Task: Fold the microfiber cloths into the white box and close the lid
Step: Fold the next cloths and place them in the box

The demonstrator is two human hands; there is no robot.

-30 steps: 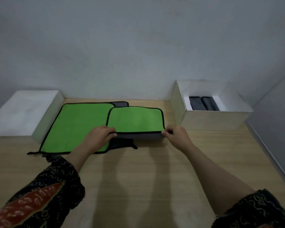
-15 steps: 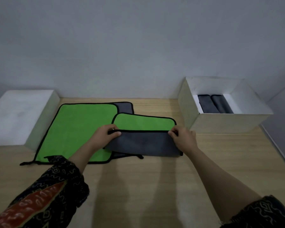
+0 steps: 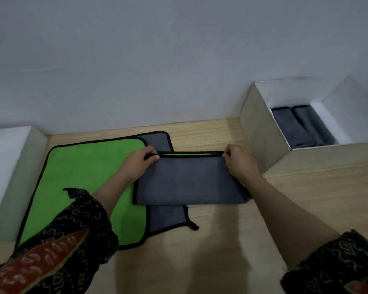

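Head view, items listed by size.

1. Wooden table fills the lower half; a plain wall stands behind it at 12 o'clock.
2. White box, count one, at 2 o'clock, open at the top. Contents: two folded grey cloths, lying side by side and touching on the box floor.
3. White lid, count one, at 9 o'clock, resting on the table well apart from the box.
4. Green cloth with black edging, count one, spread flat at 8 o'clock. It lies over a grey cloth, count one, which shows past its right edge.
5. Folded cloth, count one, at centre: grey face up, a thin green strip showing along its far edge. It rests partly on the two spread cloths, partly on bare table, near the box but not touching it.
6. Left hand pinches the far left corner of the folded cloth; right hand pinches the far right corner. Both grips narrow, closed on the black hem.
7. Patterned dark sleeves, count two, at 7 and 5 o'clock.

Cloths seen: five; two boxed, three outside.
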